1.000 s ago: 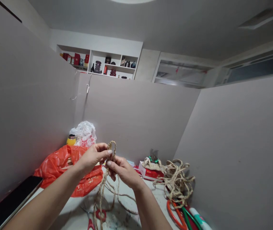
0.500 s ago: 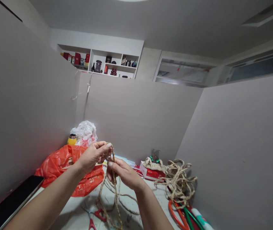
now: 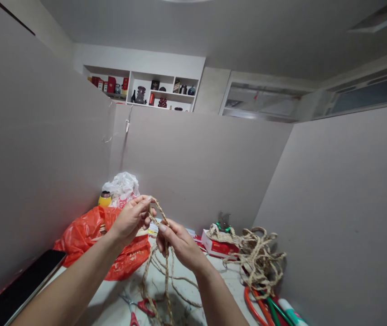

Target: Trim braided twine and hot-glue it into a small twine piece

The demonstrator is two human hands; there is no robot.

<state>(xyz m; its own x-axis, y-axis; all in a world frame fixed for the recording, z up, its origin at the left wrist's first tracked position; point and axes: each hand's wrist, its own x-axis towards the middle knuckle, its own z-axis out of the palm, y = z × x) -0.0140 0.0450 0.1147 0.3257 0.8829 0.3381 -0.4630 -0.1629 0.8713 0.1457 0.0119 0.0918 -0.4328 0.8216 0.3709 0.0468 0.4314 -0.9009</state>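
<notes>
Between my two hands runs a braided straw rope (image 3: 160, 209), bent into a small loop above the table. My left hand (image 3: 135, 217) pinches the top of the loop with thumb and fingertips. Lower and to the right, my right hand (image 3: 177, 240) is closed round the strands where the loop narrows. Long ends of the rope hang down from my right hand and trail over the tabletop. Scissors with red handles (image 3: 145, 308) lie below the hands, beside the hanging strands.
An orange-red plastic bag (image 3: 81, 233) and a yellow jar (image 3: 104, 199) stand at left, near a black phone-like slab (image 3: 23, 287). At right, a tangled rope pile (image 3: 261, 258) lies beside a red and white box (image 3: 219, 245). Grey panels enclose the table (image 3: 108, 299).
The hands have drawn slightly apart, my right hand shifting right, and the rope loop between them has opened wider. The view has turned a little.
</notes>
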